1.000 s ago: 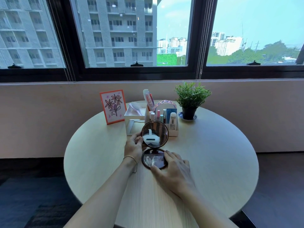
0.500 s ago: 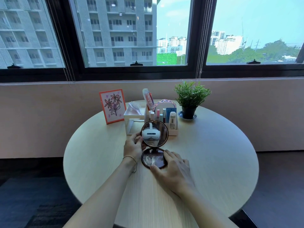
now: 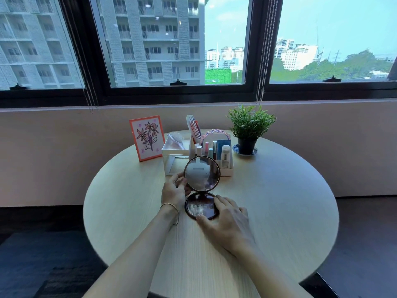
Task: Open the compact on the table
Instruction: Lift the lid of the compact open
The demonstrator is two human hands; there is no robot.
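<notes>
A round dark-brown compact (image 3: 202, 206) lies on the pale round table (image 3: 279, 211) and stands open. Its mirrored lid (image 3: 203, 174) is upright, facing me, and its base lies flat with a second mirror in it. My left hand (image 3: 175, 191) holds the lid's left edge with thumb and fingers. My right hand (image 3: 227, 222) rests flat on the table, its fingers and thumb pressed against the right and front rim of the base.
Behind the compact stands a white organiser (image 3: 223, 162) with tubes, lipsticks and a comb, with a white box (image 3: 174, 155) holding a brush to its left. A framed flower picture (image 3: 147, 137) and a potted plant (image 3: 249, 130) flank them. A wall and windows lie beyond.
The lid has tipped a little further upright between my fingers. Both hands stay where they were on the compact.
</notes>
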